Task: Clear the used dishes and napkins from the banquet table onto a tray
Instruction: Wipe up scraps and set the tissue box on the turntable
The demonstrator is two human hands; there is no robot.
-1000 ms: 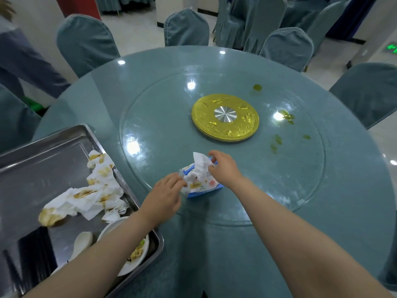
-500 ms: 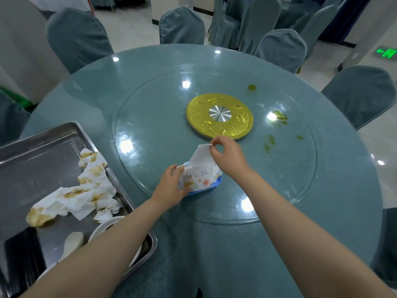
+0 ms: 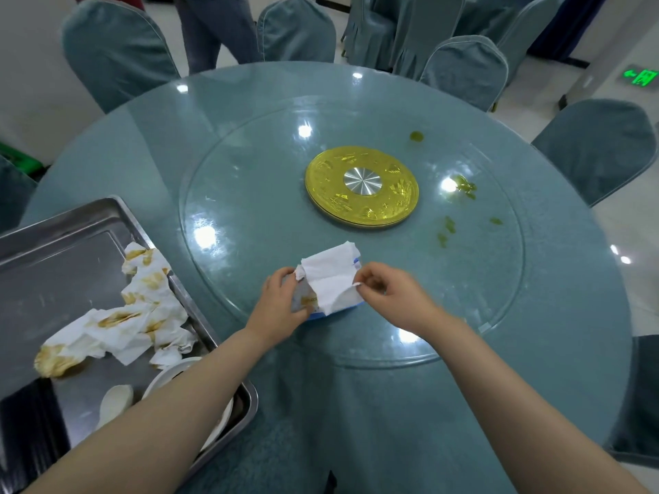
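Left hand [image 3: 281,308] gripping tissue pack [image 3: 322,303] on glass worktop [image 3: 249,215], right hand [image 3: 387,290] fingers pinching fresh tissue [image 3: 330,274]: pull clear slowly, pack pinned, likely for green spills [image 3: 447,226].

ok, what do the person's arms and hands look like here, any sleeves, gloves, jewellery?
Both forearms are bare up to the frame edge, with no sleeve in view. The left hand and right hand wear no gloves. No watch, bracelet or ring shows on the visible sides. Nails look short and unpainted, though they are small in the frame.
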